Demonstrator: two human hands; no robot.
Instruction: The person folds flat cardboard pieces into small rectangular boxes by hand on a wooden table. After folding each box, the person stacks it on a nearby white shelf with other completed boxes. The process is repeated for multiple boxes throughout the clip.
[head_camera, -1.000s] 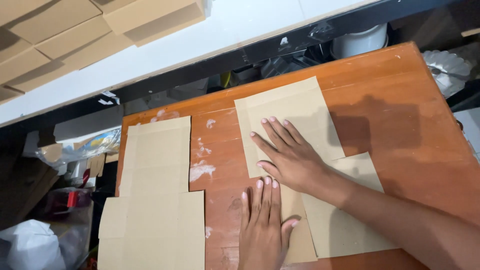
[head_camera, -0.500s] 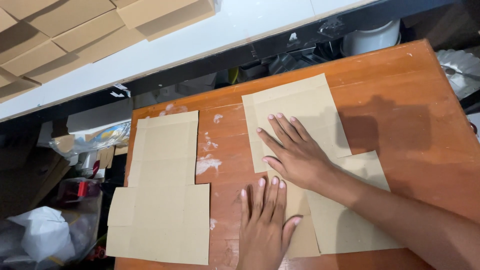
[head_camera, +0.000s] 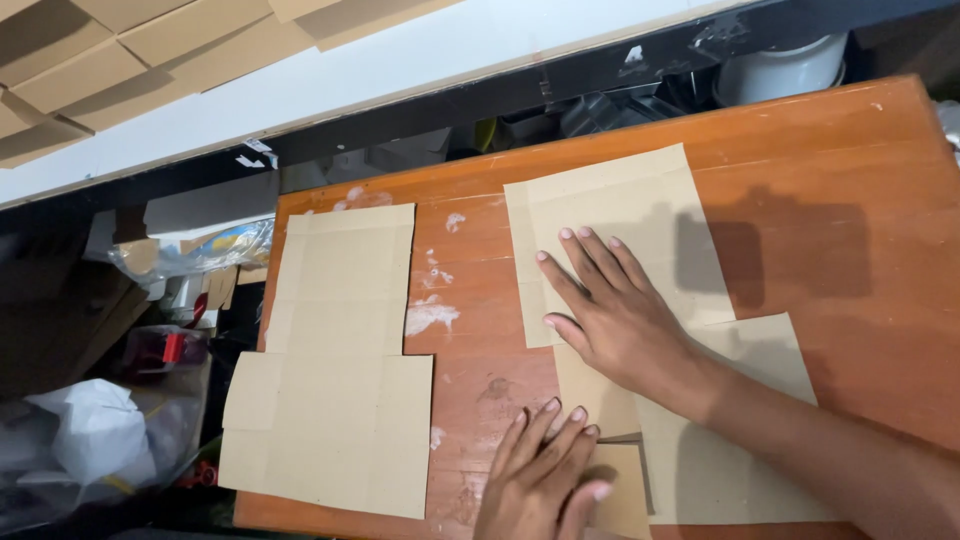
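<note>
Unmoved: both hands flat, gripping nothing | right hand (head_camera: 615, 320), left hand (head_camera: 540, 475) | cardboard blank (head_camera: 620, 215) lengthwise away

I get an evenly lit, fairly bright view over the wooden table (head_camera: 860, 200), warm orange tone, no harsh glare, only a soft sheen on its far right part. A dark square shadow falls on the table right of the right hand (head_camera: 620, 320), spilling onto the cardboard sheet (head_camera: 610, 210), so light comes from my near side, above. Left of the table the clutter sinks into deep shade, detail lost. The white ledge (head_camera: 400, 60) beyond the table runs near blown out. Focus is sharp mid-frame; the left hand (head_camera: 535, 480) at the bottom edge looks slightly soft.
</note>
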